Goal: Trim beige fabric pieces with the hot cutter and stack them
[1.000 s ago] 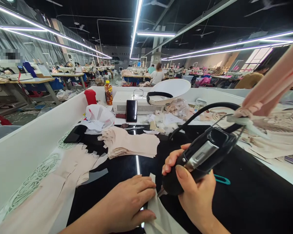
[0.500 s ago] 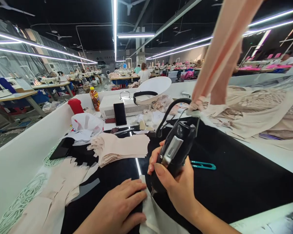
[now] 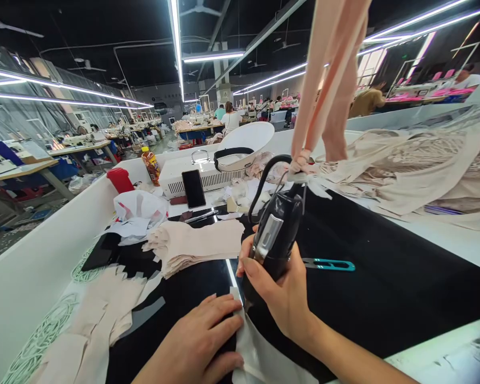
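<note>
My right hand is wrapped round a black hand-held cutting tool with a metal clip, held nearly upright, its tip down on a pale strip of fabric on the black tabletop. A black cord loops up from the tool to hanging pink fabric straps. My left hand lies flat with fingers stretched out, pressing the strip's left edge beside the tool tip.
A stack of pink fabric pieces lies behind my hands, more cut pieces at the left. Teal snips rest right of the tool. A white box, phone, red cup, bottle and lace fabric lie farther back. Other people work at distant tables.
The tool has swung from a slant to nearly upright and the view has shifted right. Both hands stay on the strip, the left still pressing it flat.
</note>
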`<act>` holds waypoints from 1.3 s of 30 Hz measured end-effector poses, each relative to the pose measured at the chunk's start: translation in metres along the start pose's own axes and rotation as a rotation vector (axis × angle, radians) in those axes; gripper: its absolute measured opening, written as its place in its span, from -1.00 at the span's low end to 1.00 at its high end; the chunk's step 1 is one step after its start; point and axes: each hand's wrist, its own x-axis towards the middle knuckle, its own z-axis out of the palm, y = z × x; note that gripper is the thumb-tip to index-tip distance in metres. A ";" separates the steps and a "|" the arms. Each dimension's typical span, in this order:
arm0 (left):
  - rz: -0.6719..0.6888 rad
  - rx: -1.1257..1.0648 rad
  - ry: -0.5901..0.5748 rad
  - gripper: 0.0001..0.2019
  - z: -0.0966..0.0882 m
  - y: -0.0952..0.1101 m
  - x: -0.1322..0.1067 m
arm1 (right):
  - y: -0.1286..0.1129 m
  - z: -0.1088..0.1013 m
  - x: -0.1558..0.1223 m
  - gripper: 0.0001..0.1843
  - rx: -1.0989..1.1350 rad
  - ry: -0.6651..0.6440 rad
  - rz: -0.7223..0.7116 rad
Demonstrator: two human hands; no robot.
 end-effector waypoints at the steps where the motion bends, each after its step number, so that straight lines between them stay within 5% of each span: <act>1: -0.002 -0.009 0.004 -0.62 0.000 0.000 0.000 | 0.000 0.000 0.000 -0.70 -0.011 0.001 -0.004; 25: 0.045 0.094 0.046 -0.61 0.002 -0.003 -0.001 | 0.008 0.003 0.005 -0.68 0.033 0.018 -0.010; 39: -0.077 -0.091 0.086 -0.68 0.006 -0.005 -0.005 | 0.000 -0.011 0.012 -0.64 -0.083 0.019 -0.014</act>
